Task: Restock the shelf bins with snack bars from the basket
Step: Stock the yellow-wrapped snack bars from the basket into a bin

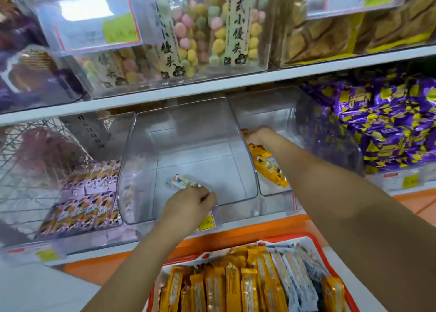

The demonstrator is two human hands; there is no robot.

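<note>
A red-rimmed basket at the bottom holds several yellow snack bars and several white ones. Two clear shelf bins stand above it. My left hand reaches over the front lip of the middle bin and pinches a white snack bar near its floor. My right hand is deep in the right bin, gripping a yellow bar at its back. More yellow bars lie along that bin's left wall.
A bin of pink-wrapped bars stands to the left, and purple-and-yellow packs fill the bin at right. The shelf above carries clear boxes of coloured puffs and biscuits. An orange shelf edge runs just behind the basket.
</note>
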